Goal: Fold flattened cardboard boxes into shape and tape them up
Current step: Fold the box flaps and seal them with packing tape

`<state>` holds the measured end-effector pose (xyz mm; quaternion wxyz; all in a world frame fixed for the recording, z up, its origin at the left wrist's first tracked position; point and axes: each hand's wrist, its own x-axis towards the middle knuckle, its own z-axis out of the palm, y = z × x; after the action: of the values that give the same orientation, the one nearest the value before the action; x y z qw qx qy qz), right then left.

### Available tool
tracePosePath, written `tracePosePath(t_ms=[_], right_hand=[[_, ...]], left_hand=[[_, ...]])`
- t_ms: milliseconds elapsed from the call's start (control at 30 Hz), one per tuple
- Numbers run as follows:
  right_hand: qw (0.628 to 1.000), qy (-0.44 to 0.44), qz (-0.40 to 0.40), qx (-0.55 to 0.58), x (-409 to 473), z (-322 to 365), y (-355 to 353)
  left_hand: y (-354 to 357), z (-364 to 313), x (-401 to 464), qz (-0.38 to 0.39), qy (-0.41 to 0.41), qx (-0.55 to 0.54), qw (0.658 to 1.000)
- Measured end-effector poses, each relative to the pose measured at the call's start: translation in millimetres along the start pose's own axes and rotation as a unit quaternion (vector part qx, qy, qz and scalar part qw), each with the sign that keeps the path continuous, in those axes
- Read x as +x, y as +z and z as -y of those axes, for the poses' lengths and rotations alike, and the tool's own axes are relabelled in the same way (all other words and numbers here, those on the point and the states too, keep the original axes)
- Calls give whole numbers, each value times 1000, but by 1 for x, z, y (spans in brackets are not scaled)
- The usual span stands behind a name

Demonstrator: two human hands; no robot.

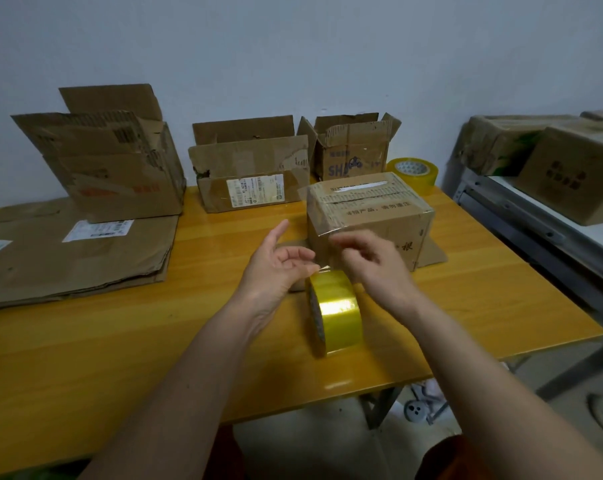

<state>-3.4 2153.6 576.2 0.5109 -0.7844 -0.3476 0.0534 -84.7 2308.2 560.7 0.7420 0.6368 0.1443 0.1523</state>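
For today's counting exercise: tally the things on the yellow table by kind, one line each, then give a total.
Boxes folded into shape: 4 (closed box, open boxes)
Tape rolls: 2 ()
Flattened cardboard stack: 1, sheets uncountable
Total: 7

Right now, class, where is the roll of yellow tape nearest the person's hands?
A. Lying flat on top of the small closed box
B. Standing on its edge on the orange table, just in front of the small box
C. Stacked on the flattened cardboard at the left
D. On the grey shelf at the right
B: the yellow tape roll stands on edge on the orange table, in front of the small closed box, below both hands.
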Motion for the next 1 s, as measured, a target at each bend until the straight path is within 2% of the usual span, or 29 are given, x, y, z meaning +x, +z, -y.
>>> tracePosePath(t_ms=[67,100,167,300,433,567,767,1000], right_hand=[[992,73,103,31,-5,-1,2],[987,87,117,62,-6,-2,2],[984,89,102,112,-4,-2,-1],[989,90,65,101,0,0,-2],[992,72,15,102,-1,0,7],[995,35,18,91,-3,1,5],[985,39,78,151,-6,0,-8],[974,29,81,212,-11,-2,-12]], left_hand=[[1,2,-2,-1,20,5,1000],[1,3,-3,-6,31,9,999],[4,4,-6,-17,48,14,999],[9,3,-11,-36,51,25,998],[21,9,-18,3,-15,191,981],[18,19,-19,60,-64,207,974],[-3,8,-13,173,-60,235,955],[-9,-8,1,198,-38,298,933]])
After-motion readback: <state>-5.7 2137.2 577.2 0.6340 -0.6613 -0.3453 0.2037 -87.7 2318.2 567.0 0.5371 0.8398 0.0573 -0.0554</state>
